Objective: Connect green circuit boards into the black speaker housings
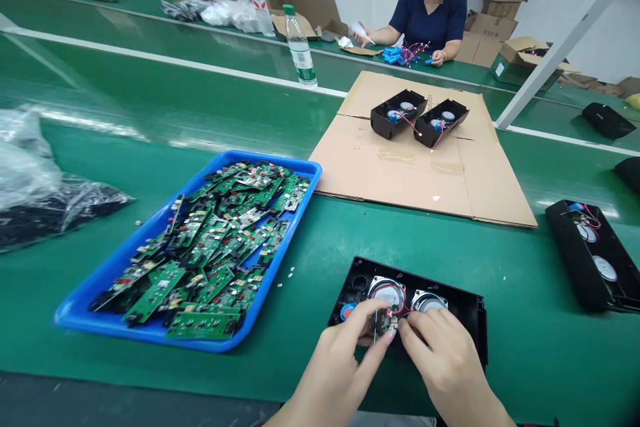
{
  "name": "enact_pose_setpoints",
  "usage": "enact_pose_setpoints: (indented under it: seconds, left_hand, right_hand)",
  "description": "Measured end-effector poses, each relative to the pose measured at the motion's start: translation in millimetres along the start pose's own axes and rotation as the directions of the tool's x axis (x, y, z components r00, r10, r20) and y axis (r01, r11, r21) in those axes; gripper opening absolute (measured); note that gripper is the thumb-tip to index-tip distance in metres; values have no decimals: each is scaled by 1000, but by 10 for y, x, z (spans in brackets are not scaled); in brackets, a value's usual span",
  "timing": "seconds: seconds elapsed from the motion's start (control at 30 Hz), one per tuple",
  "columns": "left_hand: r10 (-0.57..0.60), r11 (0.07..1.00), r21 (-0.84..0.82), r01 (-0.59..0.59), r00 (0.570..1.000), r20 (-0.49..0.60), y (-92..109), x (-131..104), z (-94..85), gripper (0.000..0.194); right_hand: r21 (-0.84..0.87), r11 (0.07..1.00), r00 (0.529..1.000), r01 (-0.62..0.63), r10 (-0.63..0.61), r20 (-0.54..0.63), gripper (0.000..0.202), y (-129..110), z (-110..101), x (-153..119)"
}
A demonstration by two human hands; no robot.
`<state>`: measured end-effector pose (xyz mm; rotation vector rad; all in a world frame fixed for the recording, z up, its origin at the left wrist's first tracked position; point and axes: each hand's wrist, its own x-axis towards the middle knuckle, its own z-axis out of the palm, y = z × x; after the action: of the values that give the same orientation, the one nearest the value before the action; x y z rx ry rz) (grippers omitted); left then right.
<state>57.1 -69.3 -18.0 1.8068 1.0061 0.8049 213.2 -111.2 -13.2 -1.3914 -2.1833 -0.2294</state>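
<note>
My left hand [350, 350] pinches a small circuit board [384, 324] between thumb and fingers, above a black speaker housing [470, 310]. My right hand [443, 353] is closed at the board's right edge, near thin red wires; its fingertips seem pinched on a wire end, though that end is hidden. Two round speakers [387, 290] sit in the housing, the right one partly covered by my right hand. A blue and red round part [347, 311] shows at the housing's left end.
A blue tray [280, 267] heaped with green circuit boards stands at left. Two black housings [399, 113] lie on a cardboard sheet [400, 173]. Another housing [595, 257] is at right. Across the bench, a person [425, 17] handles parts beside water bottles [301, 53].
</note>
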Motion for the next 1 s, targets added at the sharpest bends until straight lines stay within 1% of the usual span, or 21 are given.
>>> enact_pose_setpoints:
  seconds: [0.07, 0.13, 0.2, 0.27, 0.37, 0.47, 0.57, 0.67, 0.73, 0.87, 0.93, 1.0]
  left_hand:
    - [8, 1000, 15, -8, 1000, 1, -7, 1, -6, 20]
    - [27, 999, 41, -27, 1000, 8, -12, -6, -21, 22]
    - [59, 997, 55, -61, 998, 25, -14, -10, -40, 23]
    - [111, 993, 47, -113, 993, 36, -15, -3, -55, 25]
    - [164, 985, 45, -165, 986, 23, -23, 16, -54, 28]
    - [185, 983, 20, -185, 983, -1, -43, 17, -36, 30]
    - [133, 990, -48, -132, 991, 8, -55, -2, -34, 27]
    - [14, 994, -111, -7, 998, 59, -47, -18, -47, 24]
    - [-42, 987, -149, 54, 996, 85, -33, -18, -44, 23]
    - [-154, 963, -217, 162, 987, 55, 2, 4, -8, 20]
    - [-202, 945, -251, 208, 978, 49, 13, 18, 0, 18]
    - [-216, 937, -264, 229, 973, 79, 11, 24, -10, 17]
  right_hand:
    - [9, 1000, 1000, -17, 17, -12, 30, -13, 18, 3]
    - [43, 997, 997, -70, 71, -38, 26, -20, 46, -10]
    - [97, 987, 989, -130, 136, -58, 22, -16, 72, -30]
    - [137, 976, 982, -172, 181, -53, 20, -6, 89, -43]
    - [138, 975, 984, -171, 177, -29, 21, 7, 102, -37]
    - [142, 978, 986, -154, 161, -40, 24, 12, 115, -12]
    - [152, 976, 985, -154, 163, -48, 27, 19, 127, 9]
    - [147, 976, 985, -158, 166, -49, 29, 35, 142, 17]
    - [140, 976, 984, -167, 175, -44, 33, 42, 159, 19]
    - [120, 975, 981, -188, 192, -25, 36, 39, 160, 26]
    - [123, 971, 979, -203, 203, 11, 31, 46, 101, 26]
    - [139, 959, 968, -247, 238, 77, 15, 78, 0, 9]
